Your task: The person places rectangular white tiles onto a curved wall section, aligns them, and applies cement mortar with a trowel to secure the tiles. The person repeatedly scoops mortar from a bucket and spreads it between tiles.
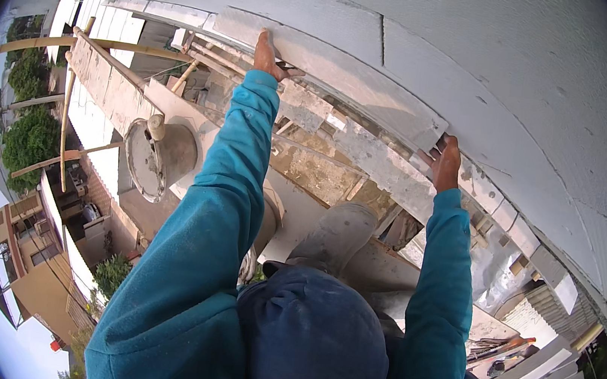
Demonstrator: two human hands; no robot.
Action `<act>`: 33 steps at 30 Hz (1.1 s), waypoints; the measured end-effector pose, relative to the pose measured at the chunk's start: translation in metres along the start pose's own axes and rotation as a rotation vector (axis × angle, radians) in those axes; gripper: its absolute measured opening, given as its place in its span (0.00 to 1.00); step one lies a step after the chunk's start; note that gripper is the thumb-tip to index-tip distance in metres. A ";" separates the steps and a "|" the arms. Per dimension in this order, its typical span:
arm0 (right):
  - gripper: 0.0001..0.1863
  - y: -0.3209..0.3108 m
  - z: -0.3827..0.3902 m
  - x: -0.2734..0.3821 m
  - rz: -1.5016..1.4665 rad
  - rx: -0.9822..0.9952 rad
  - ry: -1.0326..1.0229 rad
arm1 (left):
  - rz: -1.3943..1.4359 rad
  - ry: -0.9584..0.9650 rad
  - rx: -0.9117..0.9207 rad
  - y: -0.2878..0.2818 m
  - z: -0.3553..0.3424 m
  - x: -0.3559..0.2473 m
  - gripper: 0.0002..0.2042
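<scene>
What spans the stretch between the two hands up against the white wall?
In the head view, a long white block runs from the left hand to the right hand, each gripping one end; nothing else sits on that stretch against the wall.

Two hands (pixel 267 55) (pixel 445 164), one long grey block (pixel 347 81), one round pan (pixel 160 157), one boot (pixel 336 235).

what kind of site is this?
Likely an outdoor construction site, high on scaffolding: both hands, left hand and right hand, press a pale block onto a wall; plaster-caked bucket, rooftops below.

Bucket (pixel 160 153) left of boot (pixel 336 235), both on scaffold plank (pixel 301 204) beside wall (pixel 522 72)
</scene>
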State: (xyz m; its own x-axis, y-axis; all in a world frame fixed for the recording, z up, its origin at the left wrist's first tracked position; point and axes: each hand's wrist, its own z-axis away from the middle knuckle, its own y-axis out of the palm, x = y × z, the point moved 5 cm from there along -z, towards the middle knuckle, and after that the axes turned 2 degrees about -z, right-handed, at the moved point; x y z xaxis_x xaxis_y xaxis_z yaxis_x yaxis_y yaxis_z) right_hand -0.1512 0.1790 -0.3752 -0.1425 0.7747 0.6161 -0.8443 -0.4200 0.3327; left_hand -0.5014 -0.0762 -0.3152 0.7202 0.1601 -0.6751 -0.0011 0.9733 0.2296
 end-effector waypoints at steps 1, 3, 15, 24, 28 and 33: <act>0.28 -0.006 -0.003 0.003 0.073 0.020 -0.014 | 0.011 0.005 0.081 0.004 0.003 0.001 0.36; 0.33 -0.010 -0.004 0.013 0.262 0.059 0.010 | 0.011 0.049 -0.026 0.014 0.024 0.005 0.37; 0.37 -0.017 0.000 0.056 0.752 0.249 0.321 | 0.091 -0.040 -0.011 0.025 0.071 0.034 0.40; 0.34 -0.006 0.036 0.098 0.934 0.388 0.225 | -0.030 -0.039 0.005 0.039 0.094 0.047 0.42; 0.33 0.012 0.052 0.109 1.001 0.378 0.188 | -0.120 -0.020 -0.032 0.033 0.112 0.033 0.41; 0.32 0.012 0.055 0.116 1.108 0.364 0.157 | -0.394 0.250 0.028 0.026 0.167 -0.014 0.37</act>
State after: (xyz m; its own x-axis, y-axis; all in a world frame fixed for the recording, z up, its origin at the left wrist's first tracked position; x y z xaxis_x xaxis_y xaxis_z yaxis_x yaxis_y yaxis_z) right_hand -0.1496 0.2380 -0.2600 -0.7894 -0.0591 0.6110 -0.0261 -0.9912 -0.1296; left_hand -0.3955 -0.0806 -0.1828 0.4727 -0.1832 -0.8620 0.2601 0.9636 -0.0621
